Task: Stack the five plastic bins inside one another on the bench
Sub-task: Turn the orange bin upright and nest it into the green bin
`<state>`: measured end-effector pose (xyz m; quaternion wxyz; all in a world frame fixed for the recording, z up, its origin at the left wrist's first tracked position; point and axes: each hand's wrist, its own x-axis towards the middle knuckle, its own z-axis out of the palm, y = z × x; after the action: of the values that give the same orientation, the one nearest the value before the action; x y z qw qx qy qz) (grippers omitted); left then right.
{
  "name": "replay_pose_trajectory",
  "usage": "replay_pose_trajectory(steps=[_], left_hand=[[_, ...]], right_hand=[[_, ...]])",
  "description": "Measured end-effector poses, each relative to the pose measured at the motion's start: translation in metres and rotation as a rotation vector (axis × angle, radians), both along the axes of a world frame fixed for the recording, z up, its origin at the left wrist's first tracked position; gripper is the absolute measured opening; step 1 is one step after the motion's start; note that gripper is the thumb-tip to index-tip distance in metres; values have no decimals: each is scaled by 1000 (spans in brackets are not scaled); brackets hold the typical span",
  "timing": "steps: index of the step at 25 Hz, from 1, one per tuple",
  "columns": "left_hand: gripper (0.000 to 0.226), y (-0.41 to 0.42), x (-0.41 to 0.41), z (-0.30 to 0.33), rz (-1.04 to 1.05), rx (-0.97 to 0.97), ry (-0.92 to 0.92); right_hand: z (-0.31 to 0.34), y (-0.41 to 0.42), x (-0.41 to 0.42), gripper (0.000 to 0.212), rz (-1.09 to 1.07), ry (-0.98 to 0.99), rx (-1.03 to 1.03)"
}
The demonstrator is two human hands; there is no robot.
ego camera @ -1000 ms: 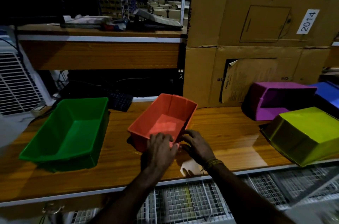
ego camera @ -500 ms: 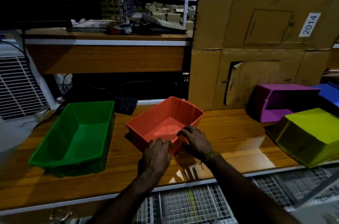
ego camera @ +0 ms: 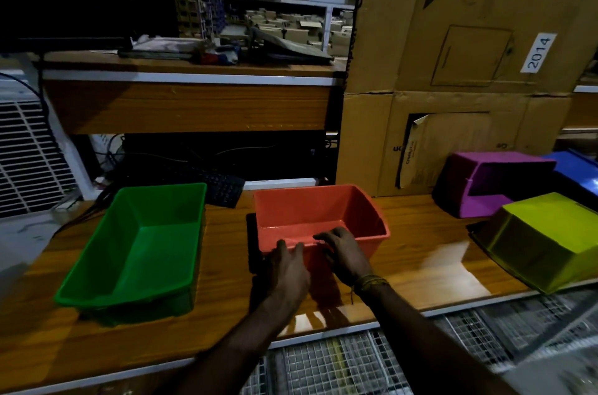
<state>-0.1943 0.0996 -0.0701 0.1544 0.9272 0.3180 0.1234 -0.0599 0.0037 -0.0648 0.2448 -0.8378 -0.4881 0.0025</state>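
- Our left hand [ego camera: 289, 268] and right hand [ego camera: 344, 254] both grip the red bin's [ego camera: 323, 216] near rim.
- Bare tabletop [ego camera: 226, 265] separates it from the green bin [ego camera: 139, 246].

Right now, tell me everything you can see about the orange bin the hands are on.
The orange bin is a rectangular open-topped tub of smooth, slightly glossy plastic, with sloping walls and a rolled rim. It stands upright and empty on the wooden bench, right of the green bin and apart from it. Both hands hold its near rim: the left hand at the near wall, the right hand with fingers curled over the edge.
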Motion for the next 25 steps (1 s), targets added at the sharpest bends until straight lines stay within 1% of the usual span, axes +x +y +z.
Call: replay_pose_trajectory(steps=[2,4,6,8,9,11,12,14,15,17,19,21,25], left_hand=[[59,-11,9,-2,-9,-12,50],[62,-14,9,-2,-17,-6,36],[54,-4,3,1,-37,-49,-10],[47,17,-1,3,-15,-94,-64],[46,29,0,3,4,-100,-85],[48,43,5,2,26,-108,-99],[49,41,8,3,2,-138,-113],[44,20,15,7,-76,-189,-138],[40,5,17,9,-102,-186,-144],[32,-16,19,8,-105,-146,-145],[28,-12,20,3,-100,-138,-160],[26,9,22,-2,-100,-171,-196],[18,38,24,-3,-109,-268,-189]], right_hand=[[5,-1,-10,50,-14,75,35],[8,-5,-14,50,-60,127,34],[10,-17,-13,41,-183,40,-15],[8,-34,-12,28,-327,-140,-96],[5,-42,-12,25,-369,-217,-114],[-3,-50,-16,25,-404,-270,-94],[-4,-49,-18,26,-416,-232,-54],[-2,-44,-21,31,-409,-108,70],[-3,-42,-21,32,-382,-50,123],[-2,-41,-24,35,-317,48,180],[-1,-44,-22,37,-283,97,208],[-4,-46,-18,37,-253,66,219],[-2,-39,-14,34,-182,-83,195]])
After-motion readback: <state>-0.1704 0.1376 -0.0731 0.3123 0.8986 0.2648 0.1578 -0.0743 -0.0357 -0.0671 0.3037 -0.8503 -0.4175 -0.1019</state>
